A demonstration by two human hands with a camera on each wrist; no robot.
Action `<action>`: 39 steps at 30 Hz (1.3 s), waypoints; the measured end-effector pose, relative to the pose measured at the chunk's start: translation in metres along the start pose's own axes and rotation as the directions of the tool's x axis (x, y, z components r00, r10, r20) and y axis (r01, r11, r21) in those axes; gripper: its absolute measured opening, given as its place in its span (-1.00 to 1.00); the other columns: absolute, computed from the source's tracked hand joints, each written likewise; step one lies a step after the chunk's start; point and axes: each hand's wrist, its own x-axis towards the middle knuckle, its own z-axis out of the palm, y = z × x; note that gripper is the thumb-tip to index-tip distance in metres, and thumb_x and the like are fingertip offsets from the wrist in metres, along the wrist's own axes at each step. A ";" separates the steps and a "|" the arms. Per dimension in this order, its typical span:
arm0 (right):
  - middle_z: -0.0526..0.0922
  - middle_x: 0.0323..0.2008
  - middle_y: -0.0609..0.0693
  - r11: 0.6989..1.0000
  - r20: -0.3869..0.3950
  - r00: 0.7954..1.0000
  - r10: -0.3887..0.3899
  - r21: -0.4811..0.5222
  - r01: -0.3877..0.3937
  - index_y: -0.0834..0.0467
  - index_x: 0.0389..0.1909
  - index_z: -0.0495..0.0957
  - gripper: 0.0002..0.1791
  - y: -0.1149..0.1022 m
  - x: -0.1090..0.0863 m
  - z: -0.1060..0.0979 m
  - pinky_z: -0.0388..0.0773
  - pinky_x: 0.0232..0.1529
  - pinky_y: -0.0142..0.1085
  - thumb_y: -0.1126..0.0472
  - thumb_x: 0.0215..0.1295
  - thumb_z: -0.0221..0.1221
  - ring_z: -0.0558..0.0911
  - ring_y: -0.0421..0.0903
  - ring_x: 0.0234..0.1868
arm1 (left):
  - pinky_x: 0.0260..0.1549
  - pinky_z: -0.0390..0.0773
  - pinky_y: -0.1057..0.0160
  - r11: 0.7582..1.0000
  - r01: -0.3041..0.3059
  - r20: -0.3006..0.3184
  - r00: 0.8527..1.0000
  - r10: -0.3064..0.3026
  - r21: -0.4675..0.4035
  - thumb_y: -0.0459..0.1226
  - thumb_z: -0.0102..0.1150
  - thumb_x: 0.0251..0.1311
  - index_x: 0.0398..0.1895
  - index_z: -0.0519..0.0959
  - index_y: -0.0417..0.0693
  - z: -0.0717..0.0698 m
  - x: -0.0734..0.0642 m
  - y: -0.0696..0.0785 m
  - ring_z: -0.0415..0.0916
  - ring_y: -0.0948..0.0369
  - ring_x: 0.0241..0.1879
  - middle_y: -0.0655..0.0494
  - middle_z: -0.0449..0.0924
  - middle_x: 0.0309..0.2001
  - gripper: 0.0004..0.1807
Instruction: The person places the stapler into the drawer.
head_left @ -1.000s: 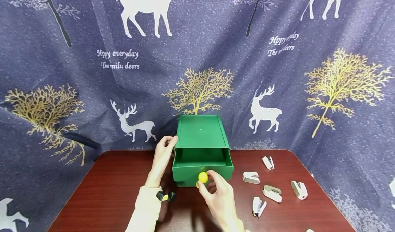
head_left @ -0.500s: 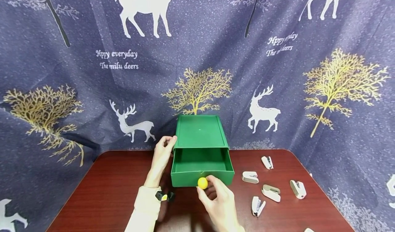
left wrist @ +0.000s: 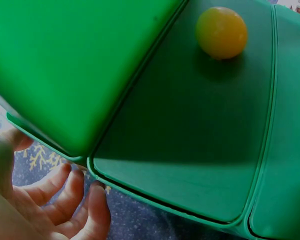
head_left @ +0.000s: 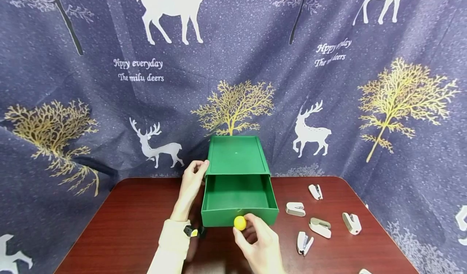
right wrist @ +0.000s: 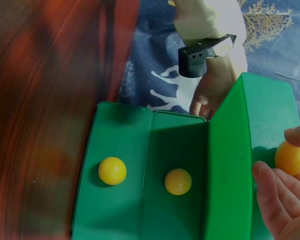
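Note:
A green drawer cabinet (head_left: 237, 156) stands at the back middle of the table, its top drawer (head_left: 219, 218) pulled well out. Nothing shows inside that drawer. My right hand (head_left: 260, 243) pinches the drawer's round yellow knob (right wrist: 290, 159) between thumb and fingers. Against the cabinet's left side rests my left hand (head_left: 190, 187), fingertips touching the wall near the front edge with the fingers loosely bent. Two lower drawers are pushed in; the right wrist view shows a middle knob (right wrist: 178, 181) and a bottom knob (right wrist: 112, 171), both yellow.
Several white and grey staplers, among them a grey one (head_left: 320, 227) and a white one (head_left: 304, 243), lie on the red-brown table (head_left: 135, 225) right of the cabinet. A patterned blue cloth (head_left: 233, 63) hangs right behind.
My right hand has drawn the top drawer farther out toward me, so more of its floor shows. My left hand has stayed at the cabinet's side.

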 end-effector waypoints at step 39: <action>0.54 -0.38 -0.31 0.976 0.074 0.996 0.045 -0.214 -0.029 -0.02 -0.15 0.60 -0.53 0.001 -0.014 -0.036 0.38 -0.54 -0.61 0.31 -0.12 0.52 0.43 -0.47 -0.53 | -0.49 0.53 0.27 0.999 -0.003 0.021 1.000 0.002 0.047 -0.17 0.12 0.39 -0.14 0.54 -0.29 -0.001 -0.004 0.003 0.46 0.22 -0.51 0.10 0.51 -0.41 -0.71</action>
